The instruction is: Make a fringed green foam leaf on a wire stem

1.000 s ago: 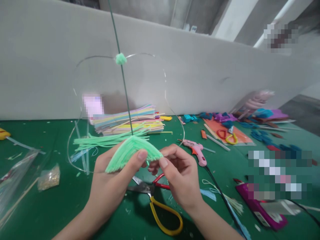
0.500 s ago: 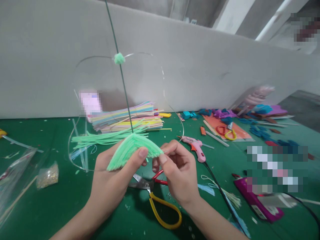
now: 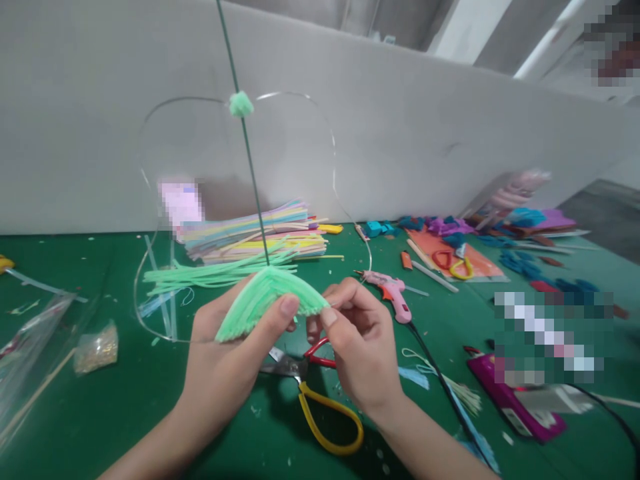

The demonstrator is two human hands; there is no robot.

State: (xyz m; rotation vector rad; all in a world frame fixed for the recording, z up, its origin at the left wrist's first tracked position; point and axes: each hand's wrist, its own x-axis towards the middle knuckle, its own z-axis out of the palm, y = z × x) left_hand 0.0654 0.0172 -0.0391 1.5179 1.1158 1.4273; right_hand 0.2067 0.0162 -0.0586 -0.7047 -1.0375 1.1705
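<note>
A light green fan of pipe cleaners is gripped between the thumb and fingers of my left hand. From its peak rises a thin dark green stem, with a small fuzzy green tuft partway up. Thin silvery wire loops out from the tuft on both sides and curves down toward the fan's two ends. My right hand is closed in a pinch at the fan's right corner, where the wire comes down. Below the hands lie scissors with one yellow and one red handle.
Behind the hands lie loose green pipe cleaners and bundles of coloured ones. A pink glue gun with a black cord rests to the right, near a purple box. At left sits a small clear packet. A pale partition stands behind.
The wire loop and the tuft have shifted slightly upward, and the loop looks a little wider. Both hands keep their hold on the pipe-cleaner fan, almost in place.
</note>
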